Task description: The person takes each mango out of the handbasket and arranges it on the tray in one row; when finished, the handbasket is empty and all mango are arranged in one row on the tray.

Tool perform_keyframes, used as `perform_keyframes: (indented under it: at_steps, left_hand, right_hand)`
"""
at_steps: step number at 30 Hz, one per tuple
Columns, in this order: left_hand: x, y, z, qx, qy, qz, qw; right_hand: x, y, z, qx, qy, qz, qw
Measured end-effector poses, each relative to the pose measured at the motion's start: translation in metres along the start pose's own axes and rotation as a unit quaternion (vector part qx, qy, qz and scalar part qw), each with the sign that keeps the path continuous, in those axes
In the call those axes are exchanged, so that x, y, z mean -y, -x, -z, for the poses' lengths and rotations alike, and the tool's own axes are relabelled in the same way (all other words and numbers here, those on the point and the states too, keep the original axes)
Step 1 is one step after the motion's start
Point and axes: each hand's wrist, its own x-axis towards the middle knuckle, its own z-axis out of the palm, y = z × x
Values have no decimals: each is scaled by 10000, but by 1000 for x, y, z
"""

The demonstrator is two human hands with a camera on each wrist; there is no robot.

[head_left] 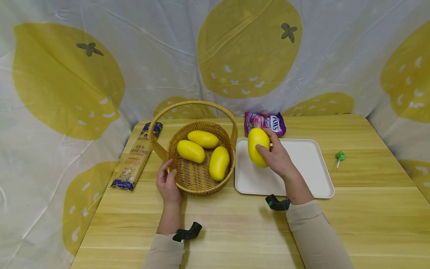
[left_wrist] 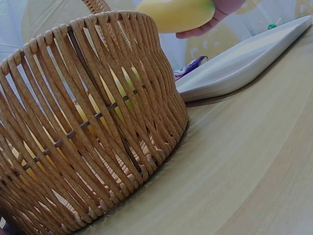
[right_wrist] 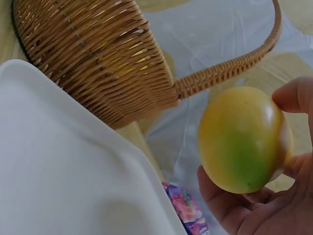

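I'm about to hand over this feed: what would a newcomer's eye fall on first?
Probably the yellow fruit in the right hand, held over the left part of the white tray. Next, left of the tray, the basket with three more fruits inside and the left hand at its side. Behind, big yellow prints fill the cloth.

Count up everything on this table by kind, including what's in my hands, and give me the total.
Mangoes: 4
Basket: 1
Tray: 1
Pasta packet: 1
Candy bag: 1
Lollipop: 1
Total: 9
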Motion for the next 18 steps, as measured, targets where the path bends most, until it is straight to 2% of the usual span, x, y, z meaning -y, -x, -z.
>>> perform_keyframes:
  at_steps: [5, 15, 18]
  left_hand:
    - [0, -1, 1, 31, -26, -39, 10000]
    - [0, 0, 1, 76, -10, 9, 10000]
    - [1, 0, 1, 64, 0, 21, 10000]
  right_hand:
    - [-5, -4, -7, 31, -76, 24, 10000]
    - [-11, -11, -20, 145, -78, -299, 9994]
    - [-12, -12, -23, 182, 61, -372, 9991]
